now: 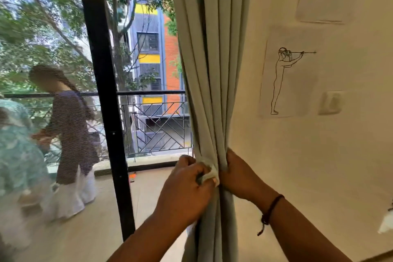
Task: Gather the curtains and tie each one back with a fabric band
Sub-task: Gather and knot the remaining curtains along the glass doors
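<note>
Beside wall (319, 166), gathered curtain (210, 91) clamped in right hand (238, 174) to keep folds bunched — pale fabric band (209, 173) pinched in left hand (187, 187), likely for wrapping.

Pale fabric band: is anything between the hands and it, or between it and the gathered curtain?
Nothing visible. The left hand already pinches the pale fabric band against the gathered grey-green curtain, while the right hand grips the folds beside it.
</note>
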